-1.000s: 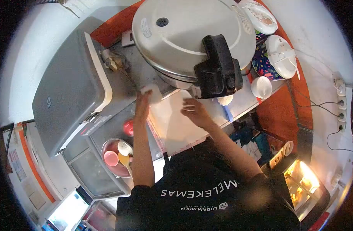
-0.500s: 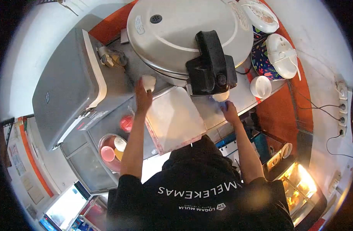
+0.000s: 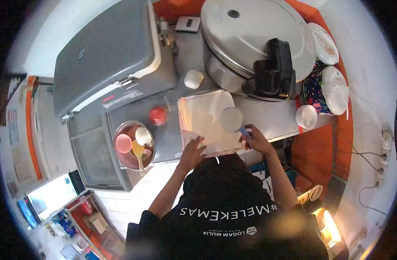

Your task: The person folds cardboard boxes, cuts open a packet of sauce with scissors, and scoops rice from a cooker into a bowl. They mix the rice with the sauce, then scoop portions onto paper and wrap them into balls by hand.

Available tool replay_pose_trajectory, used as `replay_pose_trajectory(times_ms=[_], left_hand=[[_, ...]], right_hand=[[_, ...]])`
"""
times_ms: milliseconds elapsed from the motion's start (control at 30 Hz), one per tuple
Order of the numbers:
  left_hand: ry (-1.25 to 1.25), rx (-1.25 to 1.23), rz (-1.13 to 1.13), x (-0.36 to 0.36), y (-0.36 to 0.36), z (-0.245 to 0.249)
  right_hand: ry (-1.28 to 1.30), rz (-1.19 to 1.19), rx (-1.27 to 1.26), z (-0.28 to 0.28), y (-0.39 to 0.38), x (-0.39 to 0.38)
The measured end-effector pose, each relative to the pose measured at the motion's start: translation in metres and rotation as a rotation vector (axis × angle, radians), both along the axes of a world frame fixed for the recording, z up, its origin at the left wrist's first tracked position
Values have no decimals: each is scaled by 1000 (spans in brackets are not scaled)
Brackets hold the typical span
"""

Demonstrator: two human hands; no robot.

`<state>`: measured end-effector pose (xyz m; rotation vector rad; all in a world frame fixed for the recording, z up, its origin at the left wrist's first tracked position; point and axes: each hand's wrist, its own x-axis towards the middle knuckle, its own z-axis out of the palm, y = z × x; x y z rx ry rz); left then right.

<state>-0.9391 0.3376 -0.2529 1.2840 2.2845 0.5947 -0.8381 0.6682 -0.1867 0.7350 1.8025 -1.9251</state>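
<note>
My right hand grips the blue handle of a round, pale-headed tool; whether the head is a brush or a scoop I cannot tell. The head is over a stack of pale sheets on the counter. At the stack's near left edge lies my left hand, fingers spread and holding nothing. Just beyond the sheets is a white rounded lump. A red bundle sits left of the stack.
A large round metal appliance with a black handle stands at the back. At left are a grey lidded box and a bowl of utensils. A white cup and patterned containers stand at right.
My left hand has let go of the white lump and come back to the sheets' near edge. My right hand has brought the blue-handled tool from the appliance to above the sheets. The view has shifted.
</note>
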Motion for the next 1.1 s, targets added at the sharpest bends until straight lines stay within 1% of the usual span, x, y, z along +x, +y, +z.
replay_pose_trajectory(times_ms=[100,133,233,267,367,400,433,500,567,633,700,767,833,867,933,1033,1100], left_hand=[[-30,34,-56,-4,-13,-10],[-39,40,-75,-4,-18,-14],[-86,38,-70,-4,-29,-24],[-72,36,-70,-2,-33,-25],[-29,49,-83,1,-33,-21],[-18,61,-95,0,-34,-24],[-8,74,-107,0,-34,-27],[-43,112,-97,3,-39,-33],[-61,103,-99,-3,-38,-36],[-85,40,-112,-1,-37,-35],[-134,29,-31,0,-34,-22],[-122,74,-6,2,-34,-24],[-46,172,-38,-2,-35,-34],[-60,143,-41,-1,-36,-38],[-77,84,-48,-9,-30,-11],[-3,165,82,-17,-24,-6],[-53,205,137,-29,-16,-2]], right_hand=[[-44,128,8,-14,-30,-24],[-10,137,16,-19,-39,-29],[81,98,215,-21,-63,-39],[169,71,354,-26,-71,-43],[494,108,1136,-29,-98,-40],[498,196,1091,-32,-102,-33],[519,296,1154,-45,-101,-25],[553,498,1278,-90,-100,-3],[509,432,1277,-94,-106,-3],[440,404,1219,-76,-112,-5],[483,396,1194,-73,-108,-3],[518,370,1142,-69,-103,1],[548,320,1062,-48,-103,0],[575,229,1073,-46,-99,5],[637,40,1093,-44,-87,16],[504,-195,1117,-54,-48,43],[395,-160,1243,-68,-19,57]])
